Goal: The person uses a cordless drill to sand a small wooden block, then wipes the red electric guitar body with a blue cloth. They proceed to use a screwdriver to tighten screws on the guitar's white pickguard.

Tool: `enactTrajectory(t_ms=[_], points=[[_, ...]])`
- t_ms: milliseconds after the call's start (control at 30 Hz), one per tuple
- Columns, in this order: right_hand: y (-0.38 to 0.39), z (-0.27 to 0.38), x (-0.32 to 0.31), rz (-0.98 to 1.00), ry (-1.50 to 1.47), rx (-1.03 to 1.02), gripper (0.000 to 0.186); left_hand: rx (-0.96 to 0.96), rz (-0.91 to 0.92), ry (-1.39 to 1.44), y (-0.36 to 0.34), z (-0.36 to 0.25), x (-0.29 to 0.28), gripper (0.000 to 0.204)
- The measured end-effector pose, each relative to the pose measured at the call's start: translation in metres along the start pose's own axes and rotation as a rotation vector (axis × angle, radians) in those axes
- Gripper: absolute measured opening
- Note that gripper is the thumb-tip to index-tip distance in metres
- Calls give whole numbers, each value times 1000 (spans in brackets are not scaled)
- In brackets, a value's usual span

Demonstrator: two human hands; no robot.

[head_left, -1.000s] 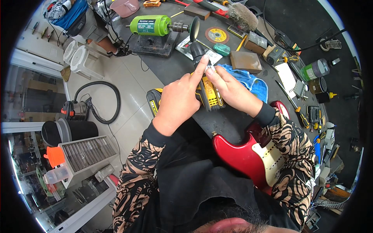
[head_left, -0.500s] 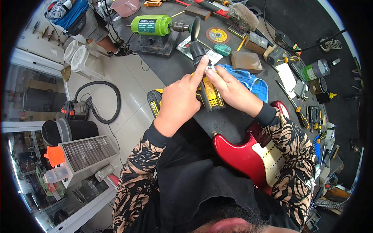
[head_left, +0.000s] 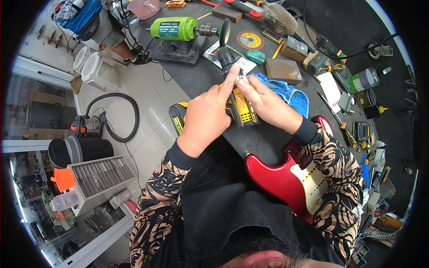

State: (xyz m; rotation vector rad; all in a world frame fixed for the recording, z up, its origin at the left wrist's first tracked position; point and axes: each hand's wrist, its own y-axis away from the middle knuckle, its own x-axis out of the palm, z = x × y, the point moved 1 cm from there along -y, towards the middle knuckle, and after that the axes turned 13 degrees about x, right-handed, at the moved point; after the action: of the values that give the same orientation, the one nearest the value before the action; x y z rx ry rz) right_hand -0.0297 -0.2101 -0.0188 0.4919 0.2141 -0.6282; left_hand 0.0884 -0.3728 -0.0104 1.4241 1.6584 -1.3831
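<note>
A yellow and black cordless drill (head_left: 243, 111) lies on its side near the bench's left edge, its black chuck (head_left: 227, 58) pointing away from me. My left hand (head_left: 206, 111) is closed around its handle, which it hides, with the index finger stretched along the front of the drill. The battery (head_left: 178, 117) sticks out to the left of that hand. My right hand (head_left: 272, 102) is closed beside the drill body, thumb and fingers pinching a small silvery piece (head_left: 241, 78) too small to name. Close to my right forearm is a red electric guitar body (head_left: 272, 174) with a cream pickguard.
Beyond the drill stands a green bench grinder (head_left: 174, 29) with a wheel. A blue cloth (head_left: 292, 96), a rusty metal block (head_left: 283, 71) and a cutting disc (head_left: 250, 40) lie nearby. Tools crowd the right side. A vacuum cleaner (head_left: 87, 126) and a person's legs (head_left: 117, 49) are at left.
</note>
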Motion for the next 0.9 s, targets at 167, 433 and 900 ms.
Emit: enactTrajectory(t_ms=[167,433,900], points=[[2,3,0,-2,-14,6,49,-5,4,15,0,0,-1,109],[0,0,0,3,-6,4,49,-7,9,17,-1,1,-1,109],[1,2,0,-3,-11,13,49,-10,13,12,-1,0,-1,109]])
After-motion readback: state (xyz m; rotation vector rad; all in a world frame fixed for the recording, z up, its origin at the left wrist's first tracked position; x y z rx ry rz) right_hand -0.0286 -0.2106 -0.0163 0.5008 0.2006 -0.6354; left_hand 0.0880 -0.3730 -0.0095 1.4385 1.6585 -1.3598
